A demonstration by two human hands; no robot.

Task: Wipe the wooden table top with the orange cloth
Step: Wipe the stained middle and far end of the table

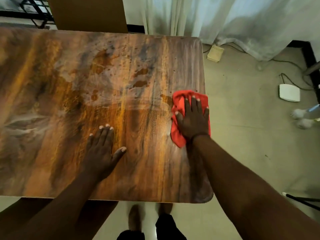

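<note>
The wooden table top point(86, 84) fills the left and middle of the view, with wet smears and dark damp patches across its far half. The orange cloth point(179, 104) lies bunched at the table's right edge, slightly overhanging it. My right hand point(193, 118) presses flat on the cloth with its fingers spread, pointing away from me. My left hand point(102, 149) rests flat on the bare wood near the middle front, fingers apart and thumb out, holding nothing.
A cardboard box point(86, 13) stands behind the table's far edge. White curtains point(225, 19) hang at the back right. On the floor to the right lie a small beige box point(215, 53), a white device point(289, 93) and cables. My feet show below the table's near edge.
</note>
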